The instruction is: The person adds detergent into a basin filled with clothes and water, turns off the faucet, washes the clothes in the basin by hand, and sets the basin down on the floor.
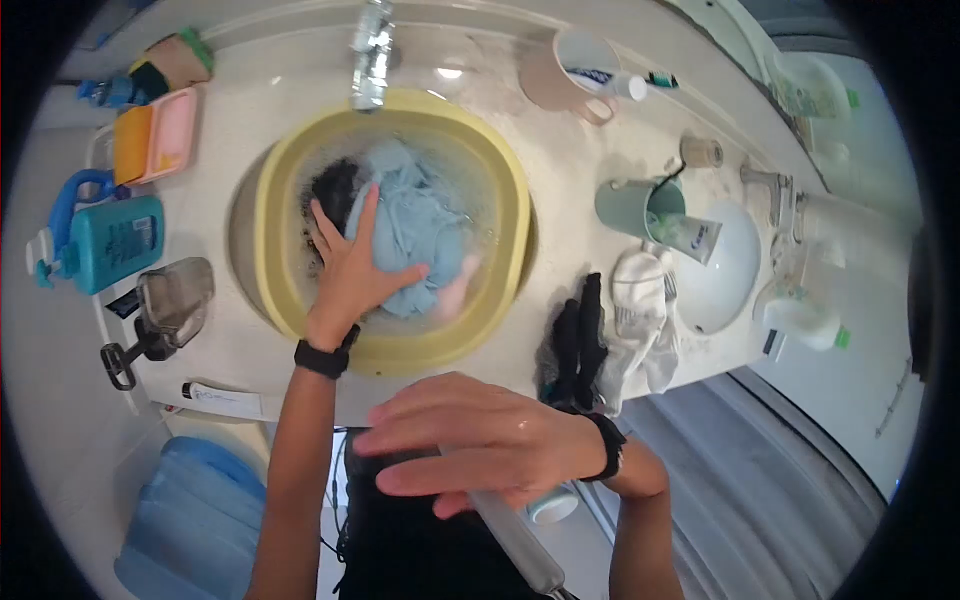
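Note:
My left hand (358, 262) is spread out on a wet light-blue cloth (412, 235) in a yellow basin (516, 230) of soapy water. Beside its fingertips lies a dark cloth (336, 188), partly under the water. A pale pinkish piece (458, 290) shows at the right of the blue cloth. My right hand (480, 440) is over the counter's front edge, before my body, with its fingers stretched out. Beneath its palm runs a pale grey rod-like thing (520, 545); whether the hand touches it is unclear.
A metal faucet (372, 60) reaches over the basin's back rim. Black socks (578, 340) and white socks (640, 310) lie to the right, near a green cup (625, 208) and a second sink (725, 280). At left stand a teal pump bottle (118, 240) and a pink box (175, 135).

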`<state>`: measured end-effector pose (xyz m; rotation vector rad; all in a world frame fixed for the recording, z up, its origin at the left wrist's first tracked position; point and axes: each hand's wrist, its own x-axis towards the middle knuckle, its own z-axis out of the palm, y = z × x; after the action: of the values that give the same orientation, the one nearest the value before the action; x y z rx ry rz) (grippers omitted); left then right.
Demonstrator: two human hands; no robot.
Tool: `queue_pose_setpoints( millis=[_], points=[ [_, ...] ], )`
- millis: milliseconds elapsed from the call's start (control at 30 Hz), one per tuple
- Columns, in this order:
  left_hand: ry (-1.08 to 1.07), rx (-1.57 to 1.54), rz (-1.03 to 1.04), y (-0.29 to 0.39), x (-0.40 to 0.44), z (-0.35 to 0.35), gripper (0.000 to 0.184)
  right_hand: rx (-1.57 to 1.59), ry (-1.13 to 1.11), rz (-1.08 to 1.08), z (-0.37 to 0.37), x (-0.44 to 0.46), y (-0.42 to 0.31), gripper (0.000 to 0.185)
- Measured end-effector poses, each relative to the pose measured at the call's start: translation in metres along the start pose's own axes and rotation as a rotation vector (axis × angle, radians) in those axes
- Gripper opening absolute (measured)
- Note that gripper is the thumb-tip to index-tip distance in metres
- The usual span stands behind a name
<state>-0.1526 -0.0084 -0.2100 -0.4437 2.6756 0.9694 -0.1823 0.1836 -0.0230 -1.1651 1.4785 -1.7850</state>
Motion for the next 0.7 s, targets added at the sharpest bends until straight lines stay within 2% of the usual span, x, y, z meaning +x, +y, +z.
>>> queue_pose_setpoints(
  millis=[33,100,133,200,233,300,333,400,467,533,600,633,700],
  points=[
    [-0.023,-0.009,0.001,0.005,0.002,0.007,0.118,0.001,0.012,0.021,0.003,-0.007,0.006,0.044],
    [-0.128,0.171,-0.084,0.012,0.008,0.012,0.107,-0.079,0.106,-0.048,0.008,-0.022,0.020,0.038],
    [-0.136,0.173,-0.085,0.009,0.011,0.019,0.107,-0.135,0.155,-0.072,0.003,-0.017,0.019,0.028],
    [-0.170,0.240,-0.073,-0.003,0.015,0.028,0.087,-0.152,0.198,-0.101,0.006,-0.019,0.009,0.025],
    [-0.165,0.250,-0.074,-0.005,0.019,0.019,0.087,-0.181,0.231,-0.132,0.006,-0.018,0.006,0.023],
    [-0.206,0.117,-0.151,-0.006,0.024,0.001,0.072,-0.159,0.195,-0.189,0.005,-0.008,0.002,0.022],
    [-0.211,0.115,-0.134,-0.006,0.023,-0.007,0.072,-0.150,0.163,-0.235,0.003,-0.005,0.000,0.021],
    [-0.006,-0.292,-0.188,-0.022,0.009,-0.029,0.067,-0.185,0.158,-0.193,0.002,-0.008,0.001,0.020],
    [0.030,-0.389,-0.244,-0.053,0.006,-0.028,0.068,-0.206,0.133,-0.156,0.005,-0.003,-0.001,0.018],
    [0.052,-0.512,-0.298,-0.053,-0.003,-0.016,0.069,-0.066,0.206,-0.173,0.007,0.000,-0.020,0.027],
    [0.356,-0.169,-0.001,-0.019,-0.015,-0.020,0.073,-0.106,0.143,-0.123,0.008,-0.002,-0.009,0.024],
    [0.362,-0.162,-0.003,-0.005,-0.021,-0.026,0.073,-0.126,0.075,-0.081,0.011,-0.001,-0.003,0.022],
    [0.066,0.372,0.062,0.016,-0.032,-0.031,0.084,-0.055,0.058,-0.142,0.009,0.004,-0.009,0.024]
  ],
)
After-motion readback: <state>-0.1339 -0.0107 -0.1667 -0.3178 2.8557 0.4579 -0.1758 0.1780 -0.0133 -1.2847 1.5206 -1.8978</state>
